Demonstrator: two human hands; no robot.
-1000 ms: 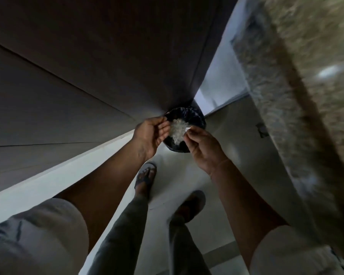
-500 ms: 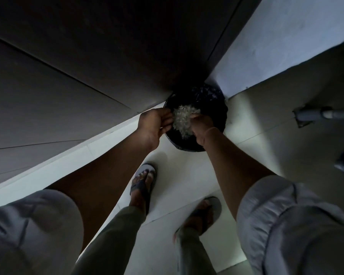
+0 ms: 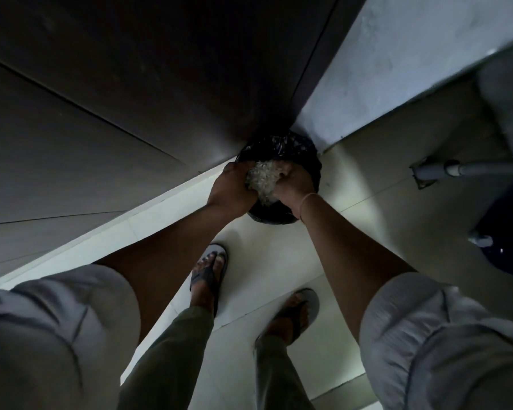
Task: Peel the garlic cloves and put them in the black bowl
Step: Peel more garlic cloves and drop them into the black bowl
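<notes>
A pale, flaky heap of garlic skins (image 3: 262,180) is squeezed between my two hands, directly over a bin lined with a black plastic bag (image 3: 282,146) that stands on the floor in a corner. My left hand (image 3: 230,187) cups the heap from the left with curled fingers. My right hand (image 3: 296,182), with a thin band at the wrist, cups it from the right. Both hands sit low in the bin's mouth. No garlic cloves and no black bowl are in view.
Dark cabinet doors (image 3: 131,99) rise on the left and a white wall (image 3: 397,69) on the right. A grey hose (image 3: 462,167) and a dark blue vessel (image 3: 510,232) lie at the right. My sandalled feet (image 3: 209,270) stand on pale floor tiles.
Both hands have dropped lower toward the bin and closed in tighter around the skins. The view has swung down and left, away from the stone counter edge.
</notes>
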